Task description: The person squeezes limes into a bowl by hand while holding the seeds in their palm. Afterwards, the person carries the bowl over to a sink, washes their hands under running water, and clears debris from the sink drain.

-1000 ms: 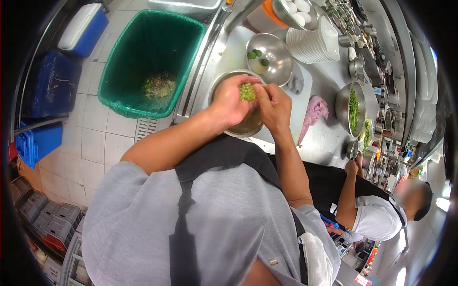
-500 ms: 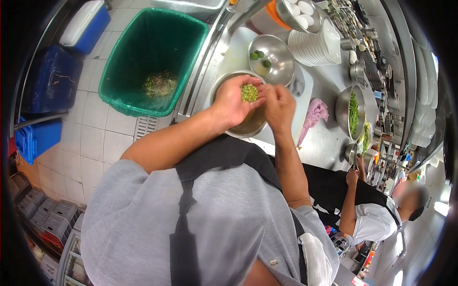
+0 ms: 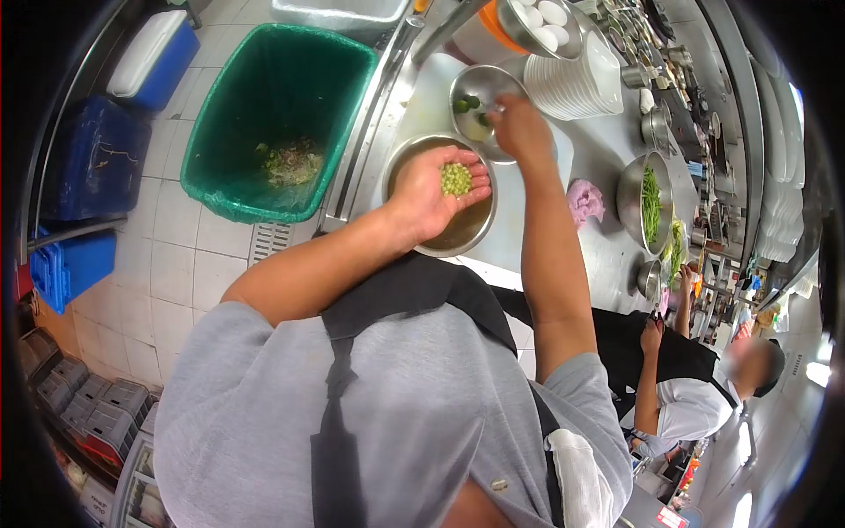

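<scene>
My left hand (image 3: 424,195) is palm up and cupped, with a small heap of chopped green pieces (image 3: 456,179) lying in it. Beneath it stands a metal bowl (image 3: 482,236) with some liquid inside. My right hand (image 3: 523,128) is over a second metal bowl (image 3: 466,81), which holds a few small green limes (image 3: 461,106) and something pale at its bottom. The right fingers are blurred and partly hidden, so their grip does not show. Both bowls rest on a white cutting board (image 3: 553,189).
A green-lined bin (image 3: 204,150) with food scraps stands at left. Past the board are stacked white plates (image 3: 572,86), a bowl of eggs (image 3: 576,44), a pink cloth (image 3: 584,202) and a bowl of green vegetables (image 3: 628,202). A co-worker (image 3: 687,396) works at right.
My right hand has moved from beside my left palm, away from my body, to the bowl of limes. The left hand still holds the green pieces, its fingers now more spread out.
</scene>
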Demonstrator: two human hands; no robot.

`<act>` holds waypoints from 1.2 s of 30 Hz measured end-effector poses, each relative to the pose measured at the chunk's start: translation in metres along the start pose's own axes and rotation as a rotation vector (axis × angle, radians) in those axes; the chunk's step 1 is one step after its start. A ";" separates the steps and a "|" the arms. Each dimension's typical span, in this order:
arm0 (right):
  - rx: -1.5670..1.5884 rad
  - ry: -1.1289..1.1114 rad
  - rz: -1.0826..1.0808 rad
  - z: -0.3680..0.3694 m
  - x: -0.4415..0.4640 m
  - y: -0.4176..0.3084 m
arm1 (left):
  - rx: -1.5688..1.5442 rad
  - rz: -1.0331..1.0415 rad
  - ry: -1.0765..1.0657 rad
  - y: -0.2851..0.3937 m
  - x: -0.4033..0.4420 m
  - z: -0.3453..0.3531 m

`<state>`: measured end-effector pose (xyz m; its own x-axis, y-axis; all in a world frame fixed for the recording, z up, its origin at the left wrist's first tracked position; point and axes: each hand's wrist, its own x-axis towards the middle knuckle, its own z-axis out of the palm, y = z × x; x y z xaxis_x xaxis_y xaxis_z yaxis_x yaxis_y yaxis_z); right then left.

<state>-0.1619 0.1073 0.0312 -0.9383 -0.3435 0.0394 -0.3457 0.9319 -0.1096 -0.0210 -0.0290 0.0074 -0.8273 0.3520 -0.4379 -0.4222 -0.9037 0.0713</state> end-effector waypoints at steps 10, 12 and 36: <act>0.757 -0.021 0.144 0.005 -0.001 0.003 | -0.013 0.026 -0.006 0.002 0.002 -0.005; 0.900 0.040 0.154 -0.027 -0.023 -0.015 | -0.026 0.025 -0.002 0.003 0.004 -0.005; 0.496 0.232 -0.111 -0.017 -0.121 -0.058 | -0.026 0.041 -0.035 0.001 0.005 -0.005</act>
<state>-0.0281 0.0965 0.0495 -0.8911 -0.3497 0.2891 -0.4535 0.7060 -0.5439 -0.0233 -0.0296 0.0008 -0.8561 0.3227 -0.4037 -0.3786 -0.9233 0.0647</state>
